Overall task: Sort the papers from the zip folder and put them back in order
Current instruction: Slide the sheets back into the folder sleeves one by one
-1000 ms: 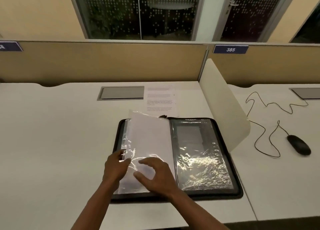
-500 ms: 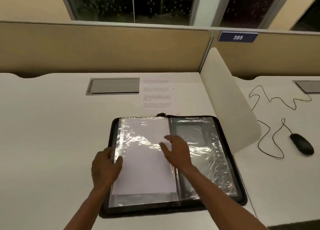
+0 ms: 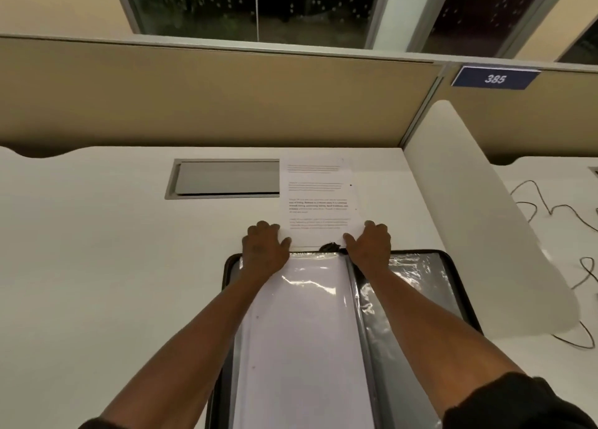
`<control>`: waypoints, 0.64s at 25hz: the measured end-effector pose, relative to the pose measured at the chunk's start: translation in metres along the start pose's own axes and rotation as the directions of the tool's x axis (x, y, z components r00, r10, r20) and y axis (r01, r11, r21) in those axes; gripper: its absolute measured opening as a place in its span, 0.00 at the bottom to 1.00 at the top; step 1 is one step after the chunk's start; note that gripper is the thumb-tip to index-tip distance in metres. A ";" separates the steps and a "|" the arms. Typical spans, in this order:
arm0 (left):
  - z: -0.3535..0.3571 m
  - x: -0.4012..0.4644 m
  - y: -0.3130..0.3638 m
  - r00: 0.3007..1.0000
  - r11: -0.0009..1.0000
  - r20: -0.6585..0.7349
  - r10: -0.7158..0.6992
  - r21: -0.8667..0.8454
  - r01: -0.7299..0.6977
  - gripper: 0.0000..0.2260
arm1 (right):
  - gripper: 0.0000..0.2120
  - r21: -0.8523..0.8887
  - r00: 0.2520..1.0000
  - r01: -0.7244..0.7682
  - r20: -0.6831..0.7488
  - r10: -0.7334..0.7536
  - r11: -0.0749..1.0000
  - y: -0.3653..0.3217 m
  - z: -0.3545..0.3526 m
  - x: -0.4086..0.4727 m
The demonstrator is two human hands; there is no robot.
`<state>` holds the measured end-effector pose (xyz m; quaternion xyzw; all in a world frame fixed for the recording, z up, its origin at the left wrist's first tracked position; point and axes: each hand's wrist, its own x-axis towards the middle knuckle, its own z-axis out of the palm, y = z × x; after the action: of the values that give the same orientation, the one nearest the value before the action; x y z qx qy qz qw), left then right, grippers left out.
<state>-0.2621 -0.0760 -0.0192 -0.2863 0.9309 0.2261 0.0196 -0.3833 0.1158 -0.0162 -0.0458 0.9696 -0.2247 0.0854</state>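
Head view. Both hands, which half a second ago lay on the sleeved page inside the zip folder point(image 3: 453, 286), now reach past its far edge to the printed sheet point(image 3: 318, 199) on the bench point(image 3: 97, 250). The camera has tipped forward, so the folder's near edge is cut off below. The left hand point(image 3: 263, 247) lies at the sheet's near left corner, fingers together and loosely bent, thumb touching the paper edge. The right hand point(image 3: 370, 244) mirrors it at the near right corner. Whether either hand pinches the sheet or merely rests on it cannot be told. The folder lies open, a white page point(image 3: 304, 331) under plastic on its left half. The sheet's text is too blurred to read. Behind, the label point(image 3: 495, 78) reads 385.
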 end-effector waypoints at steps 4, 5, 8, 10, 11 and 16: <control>0.012 0.010 0.010 1.000 0.993 0.016 -0.025 0.120 0.023 0.20 | 0.27 0.261 0.990 -0.130 -0.023 0.141 0.957 -0.011 0.014 0.013; 0.015 0.009 0.010 1.000 0.995 0.006 -0.023 0.096 0.023 0.20 | 0.23 0.381 0.980 -0.179 -0.013 0.199 0.907 -0.014 0.017 0.014; 0.020 0.007 0.003 0.999 0.997 -0.050 -0.005 -0.073 0.001 0.23 | 0.06 0.659 0.959 -0.241 0.050 0.278 0.712 -0.021 0.020 0.016; 0.013 0.004 0.000 0.988 0.961 -0.152 0.005 -0.273 -0.047 0.22 | 0.04 0.810 0.955 -0.227 0.076 0.287 0.540 -0.028 0.007 0.011; 0.007 0.000 0.000 0.981 0.929 -0.194 -0.001 -0.363 -0.071 0.21 | 0.04 0.879 0.956 -0.213 0.098 0.276 0.427 -0.031 -0.002 0.006; -0.043 -0.055 0.027 0.979 0.604 -0.149 -0.141 -0.796 -0.034 0.18 | 0.08 0.958 0.981 -0.167 0.138 0.139 0.233 -0.021 -0.044 -0.047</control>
<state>-0.2268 -0.0463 0.0394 -0.3139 0.7216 0.5855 -0.1947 -0.3442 0.1219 0.0389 0.1084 0.6272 -0.7606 0.1282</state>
